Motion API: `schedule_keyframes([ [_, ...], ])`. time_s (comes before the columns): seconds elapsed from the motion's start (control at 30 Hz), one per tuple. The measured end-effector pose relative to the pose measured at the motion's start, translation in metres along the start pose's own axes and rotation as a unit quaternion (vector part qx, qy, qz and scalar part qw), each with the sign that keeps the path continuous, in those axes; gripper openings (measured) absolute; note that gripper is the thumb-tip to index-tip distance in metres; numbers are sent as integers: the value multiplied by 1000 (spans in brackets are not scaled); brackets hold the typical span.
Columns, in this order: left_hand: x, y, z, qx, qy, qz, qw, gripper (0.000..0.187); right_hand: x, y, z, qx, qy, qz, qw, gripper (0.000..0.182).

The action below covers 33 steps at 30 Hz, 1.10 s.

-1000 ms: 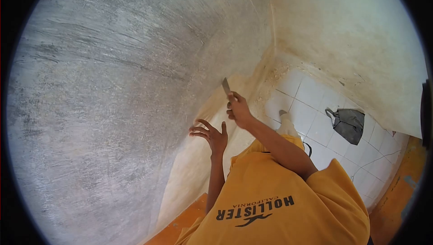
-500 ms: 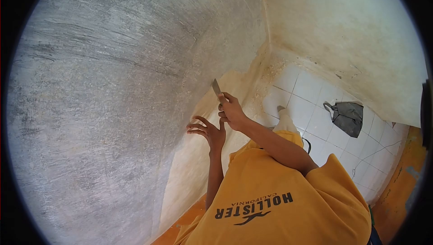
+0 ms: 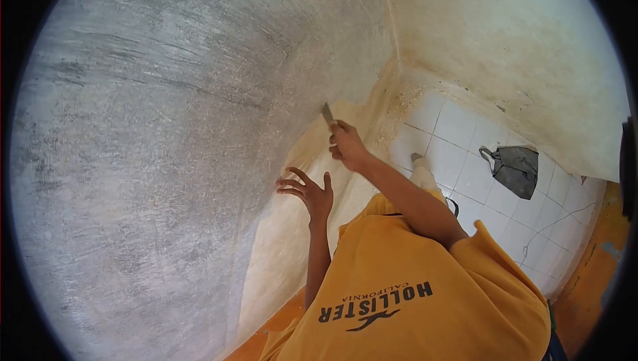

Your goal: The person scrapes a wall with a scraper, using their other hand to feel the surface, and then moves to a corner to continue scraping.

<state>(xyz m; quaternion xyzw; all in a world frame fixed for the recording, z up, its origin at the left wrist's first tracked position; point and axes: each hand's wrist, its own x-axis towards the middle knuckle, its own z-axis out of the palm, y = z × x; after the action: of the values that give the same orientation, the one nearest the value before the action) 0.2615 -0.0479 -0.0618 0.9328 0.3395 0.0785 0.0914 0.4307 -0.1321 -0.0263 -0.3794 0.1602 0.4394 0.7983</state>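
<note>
My right hand (image 3: 347, 145) is closed round the handle of a flat-bladed scraper (image 3: 327, 114). Its blade points up and meets the wall along the border between the rough grey surface (image 3: 166, 128) and a smoother cream patch (image 3: 279, 248). Below and to the left, my left hand (image 3: 309, 195) has its fingers spread, holding nothing. Those fingertips appear to rest on the wall near the grey edge. Most of the scraper's handle is hidden inside my right hand.
A dark grey bag (image 3: 516, 171) lies on the white tiled floor (image 3: 475, 178) to the right. Crumbs of debris (image 3: 405, 98) gather near the wall corner. A stained cream wall (image 3: 518, 48) rises on the right. A thin wire (image 3: 558, 223) crosses the tiles.
My right hand and the scraper have moved up and slightly right along the grey edge, away from my left hand. The left hand stays nearly in place, its thumb now apart from the right hand.
</note>
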Motion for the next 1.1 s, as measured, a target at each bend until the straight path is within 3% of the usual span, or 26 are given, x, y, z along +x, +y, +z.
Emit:
schedule_keyframes([
  [0.13, 3, -3, 5, -6, 8, 12, 1000, 114, -19, 3, 9, 2, -27, 19, 999, 34],
  [0.17, 0, -4, 7, -3, 11, 13, 1000, 115, -7, 2, 4, 4, 23, 3, 1000, 33],
  [0.4, 4, 4, 3, 8, 9, 1, 1000, 111, -28, 2, 9, 12, -67, 34, 997, 29],
  [0.43, 4, 3, 6, 6, 18, 6, 1000, 111, -24, -1, 11, -1, 3, 10, 1000, 28],
  [0.53, 0, 4, 7, 17, 8, -10, 1000, 111, 0, -2, -14, 3, -46, 21, 999, 17],
  [0.57, 2, 5, 5, 24, -1, -19, 1000, 111, -13, -2, -2, -4, -21, 22, 1000, 18],
  [0.67, 1, 6, -2, 15, -25, -24, 999, 111, -40, -1, 15, 15, -64, 41, 997, 20],
  [0.8, -2, 6, 1, 12, -12, -12, 1000, 110, -13, 3, -6, 2, -27, 26, 999, 21],
  [0.83, -1, 6, 2, 13, -10, -14, 1000, 110, -16, -1, -4, 0, -28, 27, 999, 33],
  [0.97, -1, 2, 2, 31, 0, 5, 1000, 110, -40, 1, 16, 5, -55, 26, 998, 28],
  [1.1, -1, 1, 2, 11, -7, 1, 1000, 110, -5, 3, -17, -10, -55, 26, 998, 29],
])
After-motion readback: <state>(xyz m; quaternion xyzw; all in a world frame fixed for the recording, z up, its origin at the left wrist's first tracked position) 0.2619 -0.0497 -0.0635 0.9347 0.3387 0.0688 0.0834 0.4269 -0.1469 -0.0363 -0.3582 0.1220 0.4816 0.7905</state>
